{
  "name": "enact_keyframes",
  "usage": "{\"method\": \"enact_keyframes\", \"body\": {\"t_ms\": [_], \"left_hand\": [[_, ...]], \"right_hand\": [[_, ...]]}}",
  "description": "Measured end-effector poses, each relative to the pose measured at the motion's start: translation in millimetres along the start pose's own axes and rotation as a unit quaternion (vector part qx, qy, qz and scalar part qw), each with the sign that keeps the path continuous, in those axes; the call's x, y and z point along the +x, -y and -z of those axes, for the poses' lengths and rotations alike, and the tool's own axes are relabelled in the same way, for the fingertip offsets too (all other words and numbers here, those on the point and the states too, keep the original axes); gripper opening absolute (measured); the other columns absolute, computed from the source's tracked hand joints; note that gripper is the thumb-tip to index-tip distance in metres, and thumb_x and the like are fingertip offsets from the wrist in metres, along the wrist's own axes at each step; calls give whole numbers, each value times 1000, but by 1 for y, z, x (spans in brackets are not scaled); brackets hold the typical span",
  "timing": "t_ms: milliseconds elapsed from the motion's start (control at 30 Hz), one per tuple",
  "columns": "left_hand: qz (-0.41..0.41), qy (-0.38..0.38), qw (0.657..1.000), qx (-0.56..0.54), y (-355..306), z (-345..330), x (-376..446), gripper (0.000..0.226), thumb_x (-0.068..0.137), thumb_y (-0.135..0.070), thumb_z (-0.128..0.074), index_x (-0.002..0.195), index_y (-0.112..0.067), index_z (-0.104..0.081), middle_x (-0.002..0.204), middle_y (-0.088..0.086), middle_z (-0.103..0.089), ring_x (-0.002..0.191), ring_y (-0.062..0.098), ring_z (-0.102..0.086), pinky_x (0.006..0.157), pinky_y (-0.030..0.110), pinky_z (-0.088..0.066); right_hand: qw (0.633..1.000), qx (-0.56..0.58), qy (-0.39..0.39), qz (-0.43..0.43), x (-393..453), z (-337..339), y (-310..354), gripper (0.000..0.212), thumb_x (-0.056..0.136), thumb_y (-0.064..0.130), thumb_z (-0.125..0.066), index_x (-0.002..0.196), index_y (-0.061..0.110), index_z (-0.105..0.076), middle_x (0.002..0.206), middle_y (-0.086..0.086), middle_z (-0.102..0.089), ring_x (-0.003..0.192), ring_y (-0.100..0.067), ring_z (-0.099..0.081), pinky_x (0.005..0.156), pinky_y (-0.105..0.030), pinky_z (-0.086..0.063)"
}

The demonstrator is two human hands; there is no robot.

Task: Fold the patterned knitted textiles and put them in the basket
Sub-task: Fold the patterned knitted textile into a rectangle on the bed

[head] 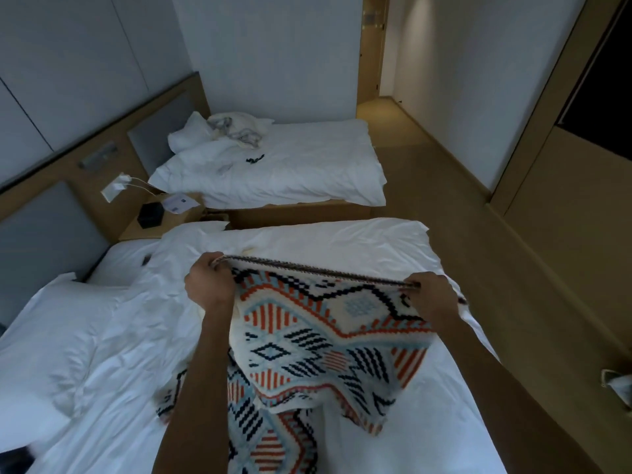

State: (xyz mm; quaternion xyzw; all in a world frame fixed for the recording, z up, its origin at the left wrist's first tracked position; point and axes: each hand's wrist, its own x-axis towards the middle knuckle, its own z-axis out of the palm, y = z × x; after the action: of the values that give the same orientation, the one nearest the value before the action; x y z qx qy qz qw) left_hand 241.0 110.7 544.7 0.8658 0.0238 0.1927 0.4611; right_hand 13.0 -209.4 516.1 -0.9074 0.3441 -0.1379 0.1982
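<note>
Knitted textile (318, 340), patterned in orange, blue and black, hangs over the near bed (427, 388), its top edge stretched level. I see my left hand (208, 285) and right hand (432, 295) each clenched on a corner. Far off, a second bed (307, 165) carries crumpled cloth (236, 131).

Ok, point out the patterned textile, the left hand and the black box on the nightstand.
patterned textile (328, 340), head view, middle of the knitted pattern.
left hand (208, 285), head view, back of the hand.
black box (150, 215), head view, its top face.

Both forearms bare, hands (208, 285) ungloved, no slvs.
</note>
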Motion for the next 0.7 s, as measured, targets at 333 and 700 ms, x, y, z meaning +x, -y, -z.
{"method": "enact_keyframes", "body": {"t_ms": [333,700], "left_hand": [[-152,78,985,-21,-39,-2,-16,40,76,5,-41,102,-6,-70,104,16,-70,97,32,-63,84,32,-49],[-148,84,981,91,-29,-22,-56,39,81,9,-56,113,-7,-73,109,21,-69,100,40,-64,91,44,-51]], "right_hand": [[999,-21,39,28,33,57,2,61,95,62,-22,95,17,-64,94,-7,-67,92,-30,-63,84,-38,-47],[997,-41,64,8,38,49,-52,26,86,21,-60,112,17,-65,112,-6,-65,106,-27,-62,86,-36,-50]]}}
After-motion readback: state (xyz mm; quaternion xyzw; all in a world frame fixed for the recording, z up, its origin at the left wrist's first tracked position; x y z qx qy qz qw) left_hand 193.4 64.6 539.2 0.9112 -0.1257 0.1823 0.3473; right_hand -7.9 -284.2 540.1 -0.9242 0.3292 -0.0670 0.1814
